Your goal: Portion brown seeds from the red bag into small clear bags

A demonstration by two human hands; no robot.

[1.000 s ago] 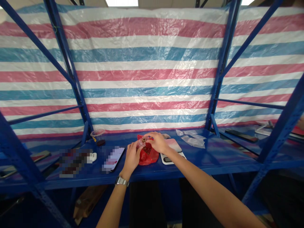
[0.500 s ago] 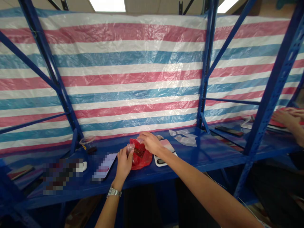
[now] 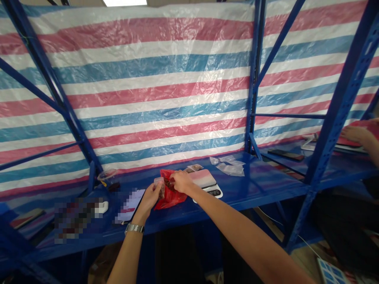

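Note:
My left hand (image 3: pixel 149 197), with a metal watch on the wrist, is closed on a small clear plastic bag (image 3: pixel 160 187) with brownish contents. Right beside it lies an open red plastic bag (image 3: pixel 171 198) of small dark brown pieces (image 3: pixel 168 183). My right hand (image 3: pixel 181 181) reaches into that bag's mouth from the right, its fingers drawn together among the pieces; whatever is between the fingertips is hidden. Close to my right forearm stands a white digital scale (image 3: pixel 217 192) with a pinkish flat top (image 3: pixel 204 178).
Behind the scale lie small filled clear bags (image 3: pixel 194 168); flat clear bags (image 3: pixel 232 169) are further right. A phone (image 3: pixel 133 205), a white mouse-like object (image 3: pixel 102 207) and a clear cup (image 3: pixel 108 177) are on the left. Blue posts (image 3: pixel 334 98) frame the shelf. Another person's hand (image 3: pixel 355 134) works at far right.
My right hand has lowered into the red bag's mouth. My left hand has shifted slightly left with the small clear bag, which now shows brownish contents. The view has tilted down.

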